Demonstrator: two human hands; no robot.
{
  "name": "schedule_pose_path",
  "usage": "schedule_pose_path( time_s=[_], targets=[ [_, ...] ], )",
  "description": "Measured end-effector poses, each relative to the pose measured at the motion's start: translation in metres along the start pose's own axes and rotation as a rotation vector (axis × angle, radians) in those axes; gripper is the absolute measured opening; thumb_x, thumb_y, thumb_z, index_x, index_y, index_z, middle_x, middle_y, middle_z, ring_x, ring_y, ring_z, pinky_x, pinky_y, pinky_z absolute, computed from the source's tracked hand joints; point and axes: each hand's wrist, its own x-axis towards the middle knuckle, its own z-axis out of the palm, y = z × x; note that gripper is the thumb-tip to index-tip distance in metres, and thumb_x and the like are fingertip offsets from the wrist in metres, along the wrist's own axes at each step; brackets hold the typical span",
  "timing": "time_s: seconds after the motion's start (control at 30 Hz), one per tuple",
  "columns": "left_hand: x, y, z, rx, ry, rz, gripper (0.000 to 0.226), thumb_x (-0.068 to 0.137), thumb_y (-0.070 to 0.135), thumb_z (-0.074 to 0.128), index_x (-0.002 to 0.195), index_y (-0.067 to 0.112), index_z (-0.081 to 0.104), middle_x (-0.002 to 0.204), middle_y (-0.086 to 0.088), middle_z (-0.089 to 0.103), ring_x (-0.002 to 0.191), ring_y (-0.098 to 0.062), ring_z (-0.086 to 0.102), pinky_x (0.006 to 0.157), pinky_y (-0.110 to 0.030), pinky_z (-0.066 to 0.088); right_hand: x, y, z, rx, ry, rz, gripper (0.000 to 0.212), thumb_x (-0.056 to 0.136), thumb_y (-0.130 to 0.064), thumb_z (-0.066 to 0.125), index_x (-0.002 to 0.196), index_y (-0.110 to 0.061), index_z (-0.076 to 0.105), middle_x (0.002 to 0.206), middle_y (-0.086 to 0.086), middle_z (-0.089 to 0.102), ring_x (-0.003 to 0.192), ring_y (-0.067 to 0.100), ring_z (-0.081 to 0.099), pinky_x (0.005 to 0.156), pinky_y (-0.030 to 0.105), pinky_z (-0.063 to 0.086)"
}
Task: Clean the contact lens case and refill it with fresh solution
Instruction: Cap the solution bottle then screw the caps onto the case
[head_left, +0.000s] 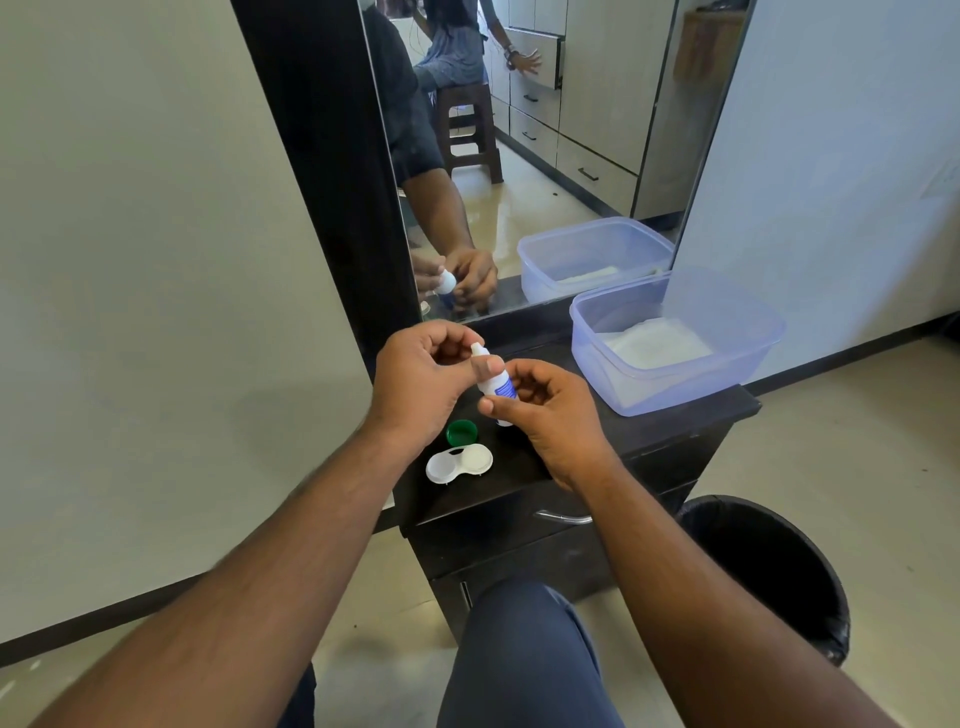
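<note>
A small white solution bottle (496, 385) with a blue label is held upright above the dark dresser top (670, 421). My right hand (545, 410) grips its body from the right. My left hand (421, 374) pinches the bottle's white top with thumb and fingers. Below the hands a white contact lens case (458, 463) lies on the dresser; one well looks open, the other white-covered. A green cap (461, 432) lies upturned just behind the case.
A clear bluish plastic tub (675, 340) with a white cloth inside stands at the right of the dresser, against the mirror (545, 145). A black bin (769, 566) stands on the floor at the right. A drawer handle (563, 516) is below the dresser edge.
</note>
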Motion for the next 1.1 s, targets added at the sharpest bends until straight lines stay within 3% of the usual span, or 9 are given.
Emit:
schedule_pose_path(
  time_s=[0.07, 0.17, 0.27, 0.37, 0.5, 0.67, 0.8, 0.9, 1.1],
  targets=[
    [0.000, 0.001, -0.001, -0.018, -0.046, 0.001, 0.023, 0.079, 0.012, 0.078, 0.100, 0.017, 0.071, 0.092, 0.002, 0.073, 0.088, -0.011, 0.070, 0.077, -0.030, 0.060, 0.000, 0.000, -0.001, 0.018, 0.004, 0.001, 0.033, 0.076, -0.014, 0.078, 0.106, -0.017, 0.067, 0.095, -0.003, 0.071, 0.084, 0.007, 0.068, 0.078, 0.024, 0.057],
    [-0.001, -0.001, -0.003, -0.056, -0.154, -0.006, 0.048, 0.089, -0.002, 0.062, 0.127, 0.026, 0.059, 0.112, 0.007, 0.071, 0.106, -0.002, 0.064, 0.093, -0.025, 0.053, 0.000, 0.000, -0.002, 0.058, 0.008, 0.004, 0.035, 0.076, -0.015, 0.078, 0.108, -0.018, 0.066, 0.096, -0.003, 0.071, 0.084, 0.006, 0.067, 0.076, 0.023, 0.057],
    [0.001, -0.005, -0.005, -0.038, -0.049, -0.045, 0.057, 0.094, -0.006, 0.050, 0.140, 0.029, 0.049, 0.116, 0.011, 0.067, 0.108, 0.007, 0.058, 0.093, -0.014, 0.044, 0.000, 0.001, -0.002, 0.068, 0.008, 0.005, 0.036, 0.075, -0.014, 0.078, 0.109, -0.020, 0.066, 0.098, -0.005, 0.071, 0.086, 0.004, 0.067, 0.077, 0.021, 0.056],
    [-0.002, -0.004, -0.002, -0.027, 0.096, -0.039, 0.039, 0.095, 0.012, 0.059, 0.131, 0.026, 0.057, 0.096, 0.009, 0.066, 0.093, 0.000, 0.061, 0.084, -0.016, 0.048, 0.001, 0.003, -0.001, 0.063, 0.003, 0.010, 0.037, 0.075, -0.014, 0.079, 0.110, -0.018, 0.066, 0.099, -0.004, 0.071, 0.088, 0.008, 0.068, 0.082, 0.027, 0.056],
    [-0.003, -0.002, 0.003, -0.008, 0.059, 0.009, 0.044, 0.084, 0.028, 0.072, 0.127, 0.024, 0.060, 0.084, 0.007, 0.066, 0.088, -0.006, 0.065, 0.081, -0.023, 0.054, 0.002, 0.003, -0.002, 0.046, -0.007, 0.002, 0.036, 0.076, -0.015, 0.078, 0.110, -0.016, 0.066, 0.099, -0.002, 0.071, 0.091, 0.011, 0.068, 0.083, 0.029, 0.057],
    [-0.007, -0.010, 0.004, -0.034, 0.127, -0.010, 0.036, 0.087, 0.016, 0.070, 0.121, 0.025, 0.064, 0.092, 0.010, 0.068, 0.093, -0.006, 0.066, 0.086, -0.033, 0.057, 0.002, 0.003, -0.002, 0.043, -0.003, 0.010, 0.034, 0.076, -0.018, 0.078, 0.109, -0.018, 0.068, 0.099, -0.002, 0.072, 0.088, 0.011, 0.068, 0.079, 0.026, 0.056],
    [-0.010, -0.008, 0.008, -0.117, 0.124, -0.039, 0.028, 0.083, 0.020, 0.074, 0.111, 0.022, 0.069, 0.092, 0.008, 0.072, 0.090, -0.006, 0.069, 0.081, -0.028, 0.058, 0.001, 0.006, -0.001, 0.043, -0.009, -0.004, 0.035, 0.078, -0.019, 0.077, 0.112, -0.017, 0.067, 0.101, -0.001, 0.071, 0.091, 0.011, 0.067, 0.083, 0.029, 0.056],
    [-0.009, -0.001, 0.010, -0.040, 0.070, -0.005, 0.021, 0.083, 0.019, 0.075, 0.104, 0.020, 0.072, 0.095, 0.006, 0.073, 0.090, -0.006, 0.069, 0.079, -0.029, 0.059, 0.000, 0.004, -0.004, 0.080, -0.029, -0.011, 0.030, 0.081, -0.016, 0.073, 0.111, -0.016, 0.069, 0.101, 0.001, 0.072, 0.092, 0.013, 0.068, 0.086, 0.031, 0.056],
    [0.007, 0.008, -0.005, -0.137, -0.065, 0.010, 0.014, 0.082, 0.009, 0.073, 0.095, 0.013, 0.073, 0.092, -0.006, 0.075, 0.087, -0.016, 0.072, 0.081, -0.032, 0.059, 0.004, 0.000, -0.008, 0.232, -0.186, 0.054, 0.029, 0.087, -0.021, 0.062, 0.115, -0.015, 0.066, 0.109, 0.007, 0.070, 0.101, 0.021, 0.066, 0.091, 0.034, 0.052]
  ],
)
